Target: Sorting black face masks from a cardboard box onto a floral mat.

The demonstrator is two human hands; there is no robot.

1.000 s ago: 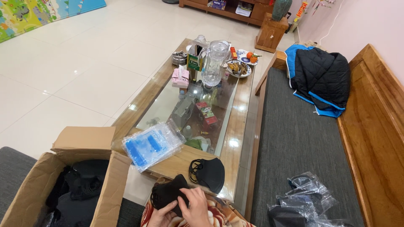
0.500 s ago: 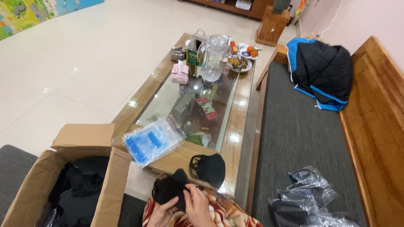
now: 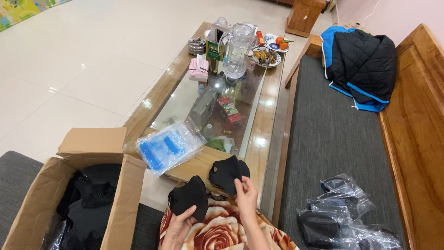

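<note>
Head view looks down at two bare hands over a rose-patterned cloth (image 3: 217,234) on the person's lap. The left hand (image 3: 178,227) has its grip closed on a black face mask (image 3: 188,198), fingers curled under its lower edge, holding it just above the cloth. The right hand (image 3: 246,196) is raised beside it, fingertips pinched on the edge of a second black mask (image 3: 227,173), which lies on the near wooden end of the glass-topped bench (image 3: 263,139). A clear packet of blue masks (image 3: 169,146) rests on the bench just left of that mask. Farther along the bench stand a clear plastic jug (image 3: 239,48), a pink tissue box (image 3: 199,69) and a plate of fruit (image 3: 273,48). An open cardboard box (image 3: 122,194) with dark items inside sits on the floor at the left. On the grey sofa seat (image 3: 328,139) to the right lie clear bags (image 3: 344,215) with black contents, and a black and blue jacket (image 3: 363,65) well beyond them.
</note>
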